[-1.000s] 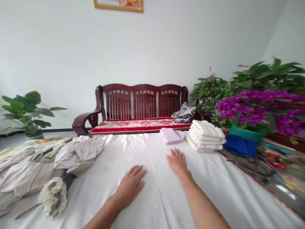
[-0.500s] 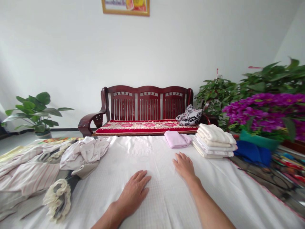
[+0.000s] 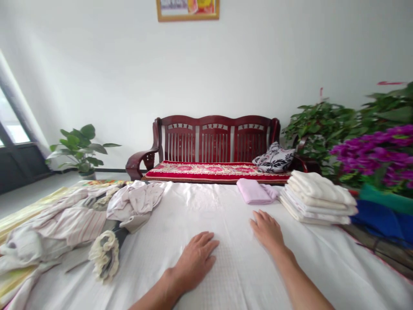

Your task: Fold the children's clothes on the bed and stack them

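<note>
My left hand [image 3: 197, 258] rests palm down on the white cloth [image 3: 226, 275] that covers the table, its fingers stretched out and holding nothing. Farther forward and to the right, my right hand [image 3: 267, 231] also lies flat and open. Just beyond its fingertips is a folded lilac garment [image 3: 254, 192]. Beside that stands a neat stack of folded white and cream clothes [image 3: 318, 198]. On the left lies a loose heap of clothes [image 3: 77, 221], some striped, with a cream ruffled edge [image 3: 105, 257] sticking out toward me.
Behind the table is a dark red wooden bench [image 3: 214, 142] with a red patterned cover and a black-and-white cushion [image 3: 276, 158]. A potted plant [image 3: 82, 148] stands on the left. Purple flowers [image 3: 377, 155] and a blue cloth [image 3: 380, 219] are on the right.
The view has turned to the left, so everything appears shifted right and a window or door shows at the far left. Both hands stay flat on the cloth.
</note>
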The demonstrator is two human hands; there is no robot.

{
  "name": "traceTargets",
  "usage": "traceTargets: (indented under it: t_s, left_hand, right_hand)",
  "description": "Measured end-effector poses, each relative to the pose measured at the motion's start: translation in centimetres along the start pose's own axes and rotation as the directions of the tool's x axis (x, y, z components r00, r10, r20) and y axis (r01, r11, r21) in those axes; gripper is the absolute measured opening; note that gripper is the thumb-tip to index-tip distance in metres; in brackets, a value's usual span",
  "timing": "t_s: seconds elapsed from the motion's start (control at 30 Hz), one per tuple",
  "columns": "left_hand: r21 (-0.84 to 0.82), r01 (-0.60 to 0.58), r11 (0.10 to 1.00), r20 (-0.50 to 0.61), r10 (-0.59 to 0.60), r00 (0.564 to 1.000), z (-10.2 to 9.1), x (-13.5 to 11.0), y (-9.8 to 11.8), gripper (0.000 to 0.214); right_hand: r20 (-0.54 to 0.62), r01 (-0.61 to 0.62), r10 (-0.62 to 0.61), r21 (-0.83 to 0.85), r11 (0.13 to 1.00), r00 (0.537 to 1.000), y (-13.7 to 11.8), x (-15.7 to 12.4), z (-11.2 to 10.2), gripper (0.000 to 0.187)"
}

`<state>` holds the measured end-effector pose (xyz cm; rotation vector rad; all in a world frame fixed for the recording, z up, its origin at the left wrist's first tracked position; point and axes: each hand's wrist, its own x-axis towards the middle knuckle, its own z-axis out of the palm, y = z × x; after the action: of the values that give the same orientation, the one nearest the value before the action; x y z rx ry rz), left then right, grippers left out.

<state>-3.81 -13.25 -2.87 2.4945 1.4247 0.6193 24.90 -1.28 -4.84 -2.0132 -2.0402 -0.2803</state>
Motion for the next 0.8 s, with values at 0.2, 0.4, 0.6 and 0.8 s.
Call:
traceTargets:
  t_s: [0.2, 0.4, 0.6, 0.8]
  left_hand:
    - [-0.099, -0.033, 0.995, -0.092, 0.024, 0.995, -0.2, -0.2, -1.1, 0.034]
    - [0.02, 0.224, 0.974, -0.32, -0.206, 0.925, -2.3, -0.2, -5.0, 0.029]
    - [0.123, 0.722, 0.681, -0.692, -0.463, 0.554, -6.7, -1.8, -10.0, 0.041]
    - [0.227, 0.845, 0.484, -0.613, -0.603, 0.511, -7.8, -3.0, -12.9, 0.046]
  right_hand:
    - [-0.014, 0.024, -0.024, -0.029, 0.999, 1.0, 0.7, 0.4, 1.2, 0.046]
    - [-0.045, 0.033, -0.033, -0.006, 0.999, 0.998, 1.2, 0.9, 2.2, 0.047]
    - [-0.048, 0.036, -0.034, 0.041, 0.998, 0.998, 1.4, 1.2, 2.3, 0.047]
    - [-0.077, 0.033, -0.028, 0.058, 0.998, 0.997, 1.6, 1.2, 2.5, 0.043]
